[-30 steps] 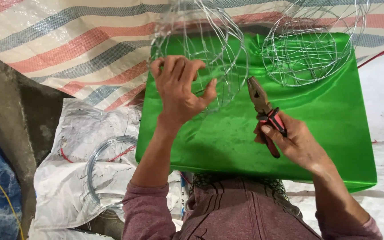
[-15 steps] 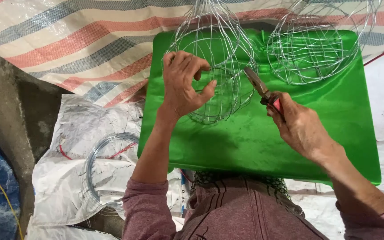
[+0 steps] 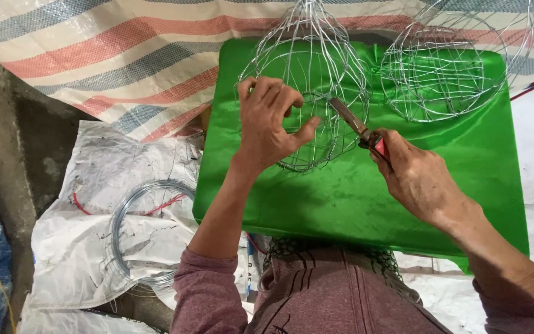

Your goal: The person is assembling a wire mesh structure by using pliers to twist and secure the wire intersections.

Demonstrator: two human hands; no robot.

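From the head camera, the left hand [image 3: 270, 120] grips a round wire frame [image 3: 307, 93] lying on the green desk [image 3: 353, 198]. The right hand [image 3: 418, 179] closes around red-handled pliers [image 3: 356, 127], whose tip touches the frame. A second wire frame [image 3: 446, 68] sits beside it; a wire coil [image 3: 140, 232] lies on the white sack at left.

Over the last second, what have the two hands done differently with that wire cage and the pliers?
The right hand swung the pliers up and left, so their tip now meets the near wire frame, where it earlier hovered apart. The left hand kept its grip on that frame. The second wire frame, green sheet and wire coil stayed put.
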